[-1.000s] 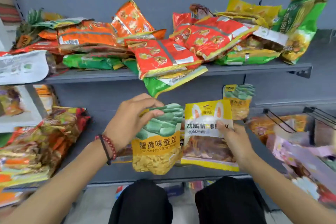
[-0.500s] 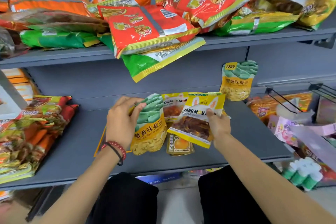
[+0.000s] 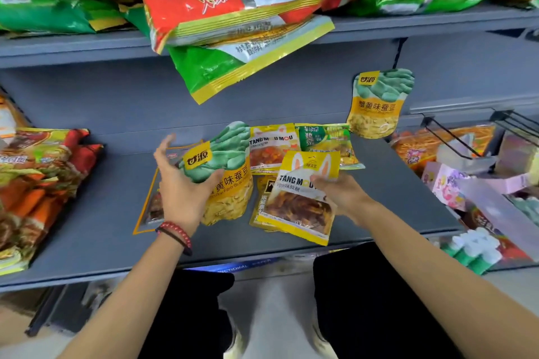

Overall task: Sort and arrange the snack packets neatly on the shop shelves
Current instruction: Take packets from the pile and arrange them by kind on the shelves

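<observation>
Two snack pouches are in hand over a grey metal lower shelf (image 3: 87, 236). The left hand (image 3: 180, 186) holds a green-and-yellow broad-bean pouch (image 3: 230, 183), thumb across its front and fingers spread behind its left edge. Its long axis runs front to back, green top toward the back panel, printed face up to the camera. The right hand (image 3: 341, 189) pinches a yellow rabbit-eared pouch (image 3: 300, 207) with a clear window near its right edge. It is slightly skewed, ears pointing rearward and bottom seam near the shelf's front lip. Flat packets (image 3: 271, 148) lie beneath both. A matching bean pouch (image 3: 379, 105) stands upright against the back panel, well right.
</observation>
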